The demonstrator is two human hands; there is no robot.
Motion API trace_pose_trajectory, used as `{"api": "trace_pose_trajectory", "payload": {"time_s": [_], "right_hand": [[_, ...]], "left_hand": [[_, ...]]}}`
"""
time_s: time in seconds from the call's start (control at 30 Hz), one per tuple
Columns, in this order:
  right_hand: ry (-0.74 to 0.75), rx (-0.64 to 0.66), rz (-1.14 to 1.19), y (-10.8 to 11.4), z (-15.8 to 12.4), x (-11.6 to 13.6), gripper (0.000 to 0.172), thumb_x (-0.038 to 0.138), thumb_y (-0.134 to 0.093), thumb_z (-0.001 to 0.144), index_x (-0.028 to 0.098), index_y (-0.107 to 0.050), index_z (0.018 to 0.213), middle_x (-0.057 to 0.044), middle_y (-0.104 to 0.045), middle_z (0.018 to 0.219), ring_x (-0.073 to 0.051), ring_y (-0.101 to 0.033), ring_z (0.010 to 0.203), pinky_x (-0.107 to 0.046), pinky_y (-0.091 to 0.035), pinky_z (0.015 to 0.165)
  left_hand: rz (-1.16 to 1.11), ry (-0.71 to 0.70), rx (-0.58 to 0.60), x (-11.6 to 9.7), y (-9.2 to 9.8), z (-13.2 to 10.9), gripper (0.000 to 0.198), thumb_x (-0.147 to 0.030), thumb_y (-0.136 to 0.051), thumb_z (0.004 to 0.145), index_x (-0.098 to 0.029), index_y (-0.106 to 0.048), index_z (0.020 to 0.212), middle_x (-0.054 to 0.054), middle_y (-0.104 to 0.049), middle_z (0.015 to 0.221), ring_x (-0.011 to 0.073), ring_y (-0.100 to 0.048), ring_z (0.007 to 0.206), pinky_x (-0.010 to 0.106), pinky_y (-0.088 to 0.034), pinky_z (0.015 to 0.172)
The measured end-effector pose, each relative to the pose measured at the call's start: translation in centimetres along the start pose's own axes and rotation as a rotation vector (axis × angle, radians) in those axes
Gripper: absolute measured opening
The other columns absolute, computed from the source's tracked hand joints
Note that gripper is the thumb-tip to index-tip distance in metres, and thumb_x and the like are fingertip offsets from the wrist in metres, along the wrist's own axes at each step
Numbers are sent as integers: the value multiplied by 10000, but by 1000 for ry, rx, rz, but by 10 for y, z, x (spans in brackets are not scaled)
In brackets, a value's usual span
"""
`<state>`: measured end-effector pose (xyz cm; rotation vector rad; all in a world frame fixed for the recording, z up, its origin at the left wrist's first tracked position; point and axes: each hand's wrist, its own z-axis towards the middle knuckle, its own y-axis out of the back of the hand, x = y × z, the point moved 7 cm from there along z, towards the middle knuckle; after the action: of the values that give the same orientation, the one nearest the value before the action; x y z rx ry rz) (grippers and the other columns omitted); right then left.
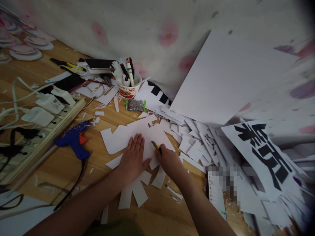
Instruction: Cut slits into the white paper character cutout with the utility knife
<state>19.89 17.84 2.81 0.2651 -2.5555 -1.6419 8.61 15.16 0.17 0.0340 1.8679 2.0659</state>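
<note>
My left hand [133, 158] lies flat with fingers stretched out on a white cut-out sheet of paper [128, 134] on the wooden floor. My right hand [169, 161] is closed around a small utility knife [156, 145] with a yellow part, its blade tip touching the paper just right of my left fingers. Loose white paper strips [137, 191] fan out beneath and in front of my hands.
A blue glue gun [75, 139] with its cord lies to the left. A power strip [46, 111] with chargers sits farther left. A cup of pens [128, 87], a large white board [226, 78] and a heap of paper offcuts [197, 141] are behind and right.
</note>
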Motion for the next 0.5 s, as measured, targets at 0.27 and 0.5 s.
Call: {"api": "trace_pose_trajectory", "payload": {"time_s": [0.27, 0.5], "right_hand": [[64, 36, -131, 4, 8, 8, 206, 273, -313, 923, 143, -460, 987, -107, -667, 838, -237, -654, 764, -292, -434, 593], [131, 89, -168, 17, 13, 13, 241, 273, -358, 906, 104, -497, 1005, -141, -668, 832, -257, -651, 793, -298, -448, 604]], "left_hand": [[5, 12, 26, 0, 0, 1, 746, -499, -343, 816, 46, -292, 1324, 230, -240, 1429, 298, -120, 1348, 441, -94, 1099], [-16, 19, 22, 1, -1, 2, 753, -502, -348, 813, 50, -287, 1321, 241, -238, 1426, 295, -129, 1347, 454, -115, 1091]]}}
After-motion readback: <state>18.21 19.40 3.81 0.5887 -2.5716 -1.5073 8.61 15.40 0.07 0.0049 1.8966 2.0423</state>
